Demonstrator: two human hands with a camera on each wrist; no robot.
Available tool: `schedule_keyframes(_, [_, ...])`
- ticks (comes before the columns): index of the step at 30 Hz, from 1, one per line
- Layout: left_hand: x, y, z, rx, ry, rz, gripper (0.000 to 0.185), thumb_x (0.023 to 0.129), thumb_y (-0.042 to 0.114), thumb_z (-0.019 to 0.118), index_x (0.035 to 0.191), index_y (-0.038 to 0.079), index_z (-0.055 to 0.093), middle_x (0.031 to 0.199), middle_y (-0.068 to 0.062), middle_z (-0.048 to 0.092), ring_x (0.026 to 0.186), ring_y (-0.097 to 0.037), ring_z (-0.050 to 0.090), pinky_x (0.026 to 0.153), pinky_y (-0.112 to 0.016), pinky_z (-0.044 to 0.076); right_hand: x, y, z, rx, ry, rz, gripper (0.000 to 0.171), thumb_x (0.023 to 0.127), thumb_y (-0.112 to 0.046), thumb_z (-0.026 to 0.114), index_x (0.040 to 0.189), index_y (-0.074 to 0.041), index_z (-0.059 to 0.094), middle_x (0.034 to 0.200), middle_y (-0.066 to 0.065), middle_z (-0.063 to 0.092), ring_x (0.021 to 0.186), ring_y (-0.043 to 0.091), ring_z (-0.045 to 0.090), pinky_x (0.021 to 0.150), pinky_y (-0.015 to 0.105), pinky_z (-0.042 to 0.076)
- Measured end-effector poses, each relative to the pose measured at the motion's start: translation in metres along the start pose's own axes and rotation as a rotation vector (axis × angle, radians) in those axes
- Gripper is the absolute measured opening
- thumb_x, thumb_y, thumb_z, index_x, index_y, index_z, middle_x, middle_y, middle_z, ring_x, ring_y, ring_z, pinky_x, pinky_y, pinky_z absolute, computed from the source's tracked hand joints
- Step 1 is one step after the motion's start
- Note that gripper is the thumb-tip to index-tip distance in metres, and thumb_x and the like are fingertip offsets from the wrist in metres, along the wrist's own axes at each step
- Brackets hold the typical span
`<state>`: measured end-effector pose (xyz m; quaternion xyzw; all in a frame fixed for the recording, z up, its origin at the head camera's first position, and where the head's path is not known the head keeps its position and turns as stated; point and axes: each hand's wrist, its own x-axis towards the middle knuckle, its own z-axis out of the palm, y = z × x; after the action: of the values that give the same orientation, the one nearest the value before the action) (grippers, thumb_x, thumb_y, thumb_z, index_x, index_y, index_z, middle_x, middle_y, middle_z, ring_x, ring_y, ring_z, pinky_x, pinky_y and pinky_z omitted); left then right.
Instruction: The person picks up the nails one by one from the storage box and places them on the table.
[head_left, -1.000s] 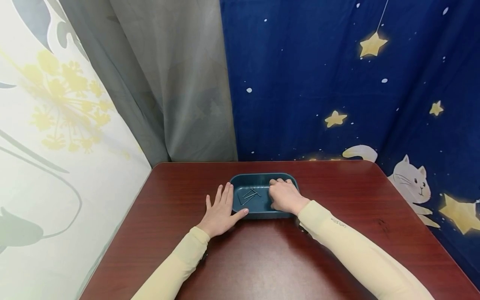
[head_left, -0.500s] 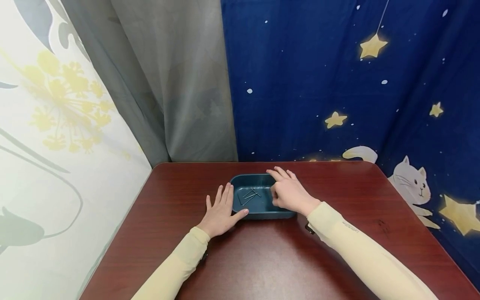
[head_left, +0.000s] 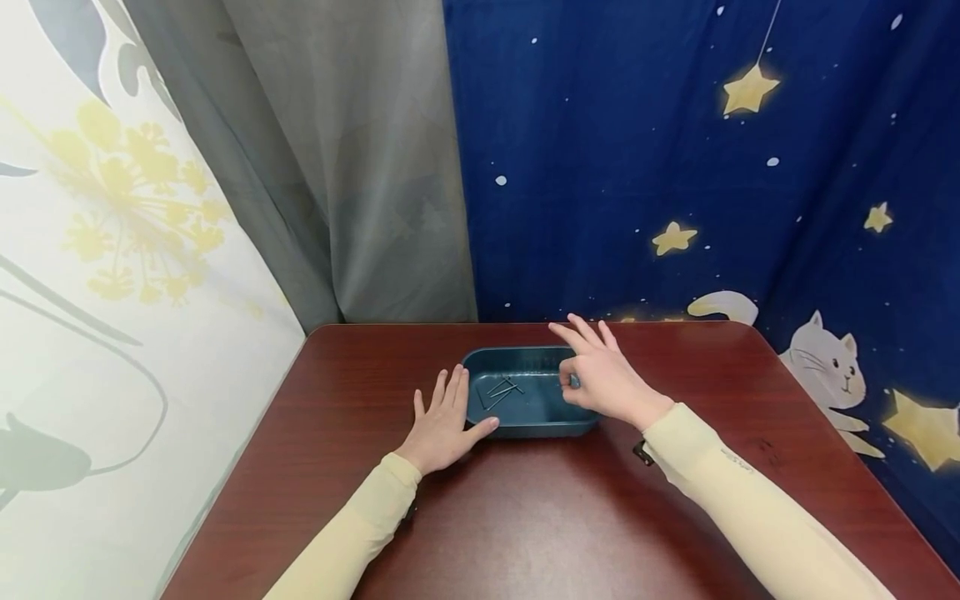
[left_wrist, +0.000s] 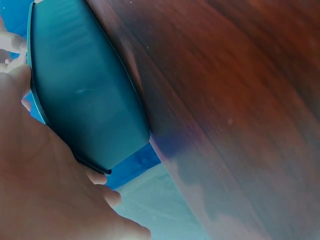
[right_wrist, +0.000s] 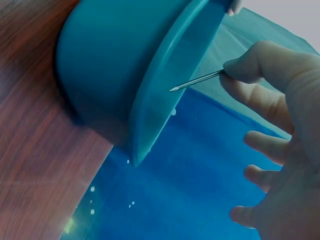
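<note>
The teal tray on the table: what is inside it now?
A few thin dark nails lie crossed on the floor of the teal tray. The right hand covers the tray's right end, so anything there is hidden.

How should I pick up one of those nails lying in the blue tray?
Probably from straight above, pinching the shaft near its middle between thumb and forefinger. The nails lie flat and crossed on the floor of the tray, whose walls block a sideways reach. The right hand already pinches one nail by its end, point outward, while the left hand rests against the tray.
</note>
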<state>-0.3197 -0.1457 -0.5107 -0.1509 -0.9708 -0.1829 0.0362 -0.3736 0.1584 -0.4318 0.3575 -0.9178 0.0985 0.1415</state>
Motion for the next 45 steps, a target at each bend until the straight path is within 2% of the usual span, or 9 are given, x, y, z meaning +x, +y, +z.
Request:
schedule_keyframes(6, [0.001,0.001,-0.001,-0.018,0.0,0.008,0.106,0.091,0.08,0.037,0.163,0.008,0.006,0.169,-0.002,-0.002,0.154,-0.027,-0.006,0.113,-0.069,-0.003,-0.01,0.01,-0.013,0.022,0.052,0.024,0.025,0.077,-0.022,0.081,0.067,-0.037,0.064,0.162,0.005,0.031,0.153,0.03,0.009,0.115,0.067,0.005])
schedule_keyframes(10, [0.001,0.0,0.001,-0.011,0.006,0.01,0.106,0.091,0.08,0.037,0.162,0.007,0.008,0.169,-0.004,-0.001,0.154,-0.027,-0.005,0.113,-0.069,-0.002,-0.017,0.017,-0.022,0.021,0.069,0.043,0.023,0.076,-0.022,0.081,0.068,-0.036,0.065,0.16,0.007,0.034,0.153,0.032,0.011,0.113,0.07,0.008])
schedule_keyframes(17, [0.001,0.0,0.001,-0.005,0.005,0.009,0.107,0.091,0.082,0.035,0.162,0.007,0.007,0.169,-0.004,-0.001,0.154,-0.026,-0.007,0.113,-0.069,-0.001,-0.03,0.034,-0.029,0.002,0.075,0.102,0.022,0.075,-0.021,0.08,0.067,-0.035,0.065,0.158,0.009,0.038,0.152,0.034,0.012,0.112,0.071,0.008])
schedule_keyframes(25, [0.0,0.001,0.0,-0.024,0.001,0.014,0.105,0.092,0.079,0.039,0.162,0.007,0.008,0.169,-0.004,-0.001,0.154,-0.028,-0.005,0.112,-0.07,0.0,-0.046,0.049,-0.032,-0.013,0.055,0.153,0.02,0.076,-0.02,0.079,0.066,-0.032,0.066,0.155,0.011,0.041,0.15,0.038,0.016,0.11,0.073,0.011])
schedule_keyframes(32, [0.001,0.0,0.002,-0.012,0.012,0.016,0.106,0.091,0.08,0.038,0.162,0.006,0.01,0.169,-0.008,0.005,0.154,-0.028,-0.004,0.112,-0.071,0.001,-0.059,0.064,-0.024,-0.014,-0.013,0.206,0.023,0.075,-0.018,0.078,0.062,-0.031,0.064,0.152,0.017,0.044,0.148,0.044,0.018,0.108,0.076,0.008])
schedule_keyframes(40, [0.0,0.0,0.001,-0.023,-0.014,0.001,0.107,0.09,0.083,0.033,0.163,0.009,0.006,0.169,-0.003,-0.001,0.153,-0.025,-0.008,0.113,-0.068,-0.005,-0.075,0.08,-0.013,-0.009,-0.105,0.263,0.031,0.073,-0.012,0.076,0.055,-0.031,0.06,0.148,0.02,0.047,0.146,0.048,0.019,0.104,0.079,0.008])
schedule_keyframes(45, [0.001,-0.001,0.001,-0.013,-0.01,0.005,0.108,0.09,0.083,0.034,0.163,0.009,0.005,0.169,-0.003,-0.001,0.154,-0.026,-0.006,0.113,-0.069,-0.002,-0.083,0.085,-0.008,-0.004,-0.142,0.282,0.032,0.073,-0.01,0.074,0.054,-0.029,0.058,0.144,0.021,0.05,0.144,0.049,0.021,0.103,0.08,0.009])
